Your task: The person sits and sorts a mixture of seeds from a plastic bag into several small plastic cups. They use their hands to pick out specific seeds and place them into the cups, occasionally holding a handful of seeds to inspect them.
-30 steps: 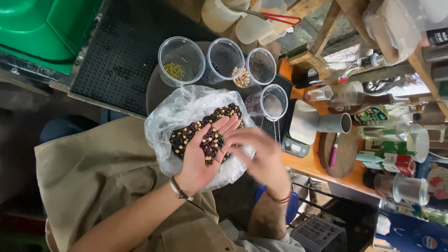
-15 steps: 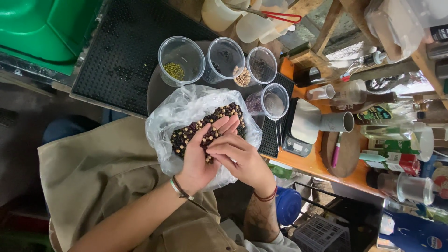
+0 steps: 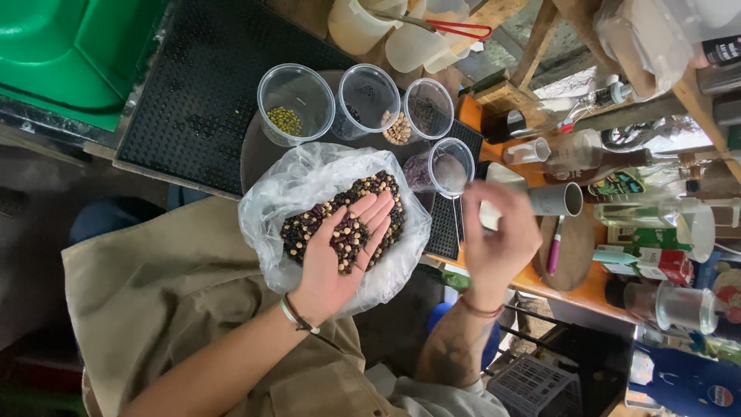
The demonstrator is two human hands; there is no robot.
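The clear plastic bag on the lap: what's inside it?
The plastic bag holds mixed beans, dark, purple and pale. The left hand lies palm up in it, cupping some. Beans beneath that hand and deeper in the pile are covered. The right hand is outside, raised.

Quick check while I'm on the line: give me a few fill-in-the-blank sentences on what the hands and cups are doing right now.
1. The left hand lies palm up with mixed beans in it, over a clear ____ bag.
2. The right hand is raised toward the cup with ____ beans.
3. The leftmost cup holds ____ beans.
4. In all, ____ clear cups stand beyond the bag.

Missing words: plastic; purple; green; four
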